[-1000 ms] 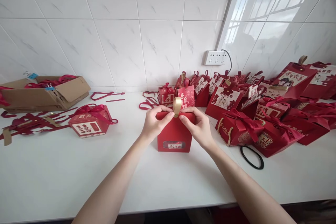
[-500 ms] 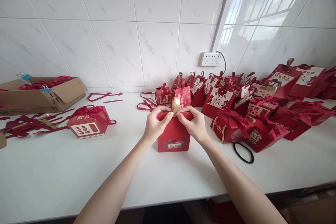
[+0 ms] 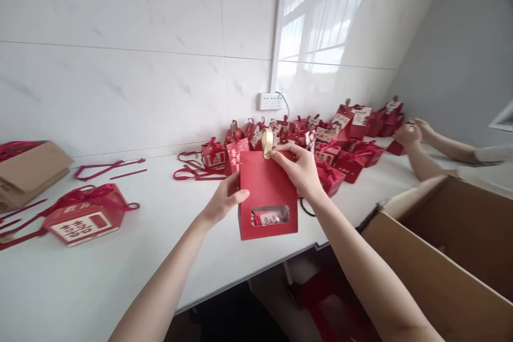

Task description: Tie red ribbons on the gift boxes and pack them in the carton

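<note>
A red gift box [image 3: 269,184] with a small oval window low on its front is between my hands, upright. Through the window a printed packet [image 3: 270,217] shows. From its top edge stands a gold ribbon loop [image 3: 267,141]. My right hand [image 3: 298,168] pinches the top edge beside the loop. Around the left side of the box my left hand [image 3: 227,196] is wrapped, thumb on the front and fingers hidden behind. Just behind is a patterned red box [image 3: 237,152].
Several red gift boxes [image 3: 348,163] crowd the right half of the white table [image 3: 132,272]. A bow-tied box [image 3: 86,216] and loose ribbons [image 3: 106,168] lie left. An open cardboard carton [image 3: 441,246] stands at right. Another person's hands [image 3: 412,133] touch a red box at far right.
My view has swung right, bringing the carton and the other person's hands into sight. My left hand has moved from the box's top edge down to its left side; my right hand keeps the top.
</note>
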